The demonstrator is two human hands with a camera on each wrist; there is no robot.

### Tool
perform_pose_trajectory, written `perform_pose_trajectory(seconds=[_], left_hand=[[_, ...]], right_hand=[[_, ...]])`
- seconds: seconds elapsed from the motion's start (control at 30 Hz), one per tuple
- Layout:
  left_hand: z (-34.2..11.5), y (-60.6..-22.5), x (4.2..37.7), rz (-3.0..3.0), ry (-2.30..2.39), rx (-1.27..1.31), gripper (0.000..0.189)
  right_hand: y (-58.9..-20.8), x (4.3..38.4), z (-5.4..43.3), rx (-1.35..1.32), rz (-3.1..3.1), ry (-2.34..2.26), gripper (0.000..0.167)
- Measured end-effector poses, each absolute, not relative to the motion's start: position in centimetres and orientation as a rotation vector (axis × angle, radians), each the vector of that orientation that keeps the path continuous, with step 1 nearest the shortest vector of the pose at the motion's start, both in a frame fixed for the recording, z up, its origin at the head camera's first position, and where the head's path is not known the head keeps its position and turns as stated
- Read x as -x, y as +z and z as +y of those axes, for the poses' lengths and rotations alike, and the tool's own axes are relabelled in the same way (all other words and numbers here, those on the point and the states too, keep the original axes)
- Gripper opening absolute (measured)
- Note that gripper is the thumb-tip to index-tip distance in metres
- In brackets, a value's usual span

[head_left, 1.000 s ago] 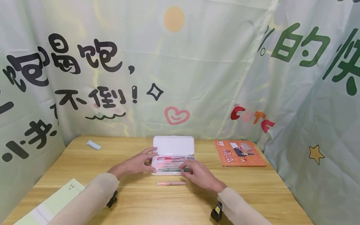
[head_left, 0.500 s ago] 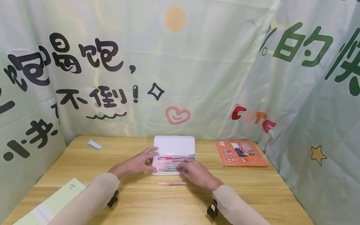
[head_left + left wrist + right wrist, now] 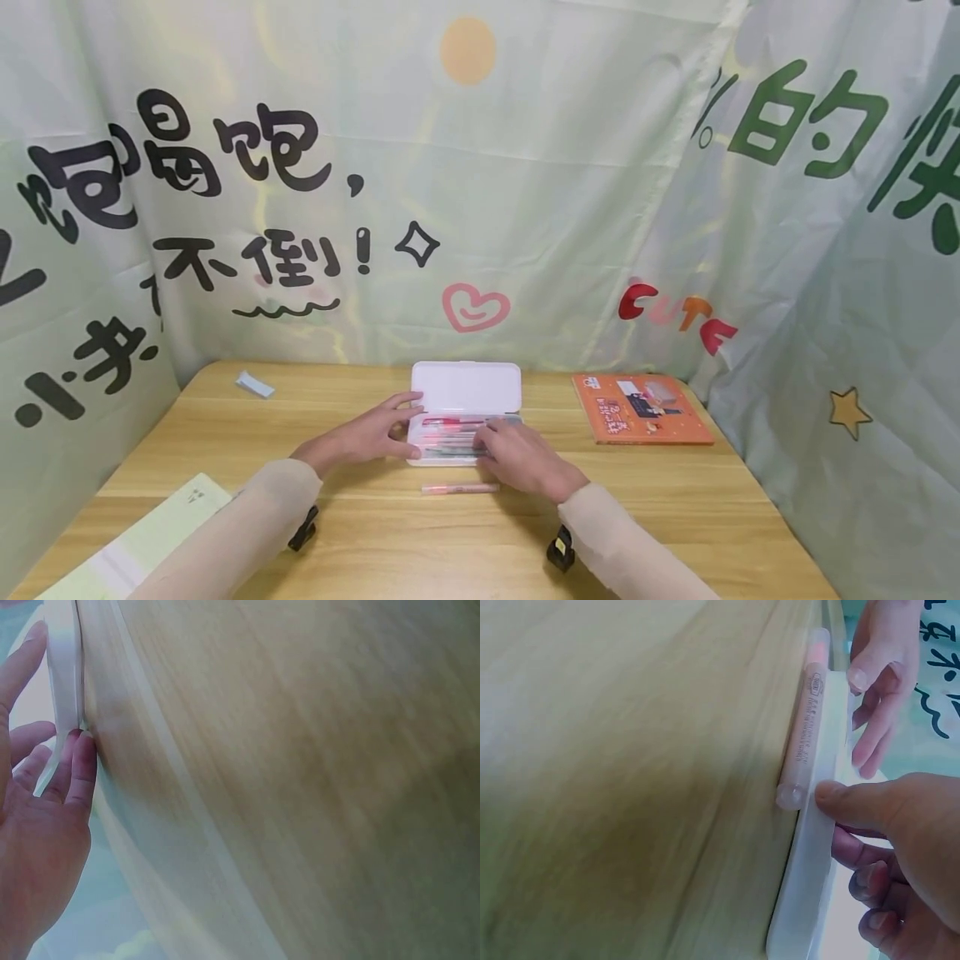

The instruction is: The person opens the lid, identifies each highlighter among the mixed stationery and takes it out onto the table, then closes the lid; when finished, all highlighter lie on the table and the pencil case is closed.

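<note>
A white pencil case (image 3: 467, 387) lies with its lid raised near the back of the table, several pens (image 3: 448, 437) inside. My left hand (image 3: 367, 435) holds its left end, thumb at the front corner and fingers by the hinge; the left wrist view shows fingertips on the case wall (image 3: 66, 660). My right hand (image 3: 525, 460) is over the case's right part. In the right wrist view its thumb touches the front wall (image 3: 791, 922) and its other fingers curl inside; whether they pinch a pen is hidden. A pink-tinted pen (image 3: 459, 489) lies in front of the case.
An orange booklet (image 3: 642, 409) lies at the back right. A small pale blue-white piece (image 3: 255, 384) sits at the back left. A pale green notepad (image 3: 161, 529) lies front left, partly under the left sleeve. Printed curtains (image 3: 570, 183) stand behind the table and at both sides.
My right hand has shifted slightly left and farther over the pens, its fingers reaching deeper into the case. The left hand keeps its hold; the loose pen stays where it was.
</note>
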State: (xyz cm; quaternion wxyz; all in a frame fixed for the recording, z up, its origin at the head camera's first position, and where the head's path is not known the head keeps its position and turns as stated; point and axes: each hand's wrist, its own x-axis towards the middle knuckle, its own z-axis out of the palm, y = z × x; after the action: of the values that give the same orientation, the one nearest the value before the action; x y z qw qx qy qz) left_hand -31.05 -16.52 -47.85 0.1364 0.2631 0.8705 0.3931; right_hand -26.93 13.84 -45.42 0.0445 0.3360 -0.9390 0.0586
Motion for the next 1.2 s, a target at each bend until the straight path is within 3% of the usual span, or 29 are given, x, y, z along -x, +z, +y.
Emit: perform_pose_trajectory(seconds=[0.47, 1.2], left_hand=[[-16.1, -47.49, 31.03, 2.509, 1.143, -0.729, 0.088], [-16.35, -47.61, 31.06, 2.511, 1.109, -0.744, 0.088]], right_hand=[[-45.16, 26.57, 13.42, -1.03, -2.73, -0.095, 0.011], [-45.66, 27.29, 13.64, -1.036, -2.914, 0.581, 0.028]])
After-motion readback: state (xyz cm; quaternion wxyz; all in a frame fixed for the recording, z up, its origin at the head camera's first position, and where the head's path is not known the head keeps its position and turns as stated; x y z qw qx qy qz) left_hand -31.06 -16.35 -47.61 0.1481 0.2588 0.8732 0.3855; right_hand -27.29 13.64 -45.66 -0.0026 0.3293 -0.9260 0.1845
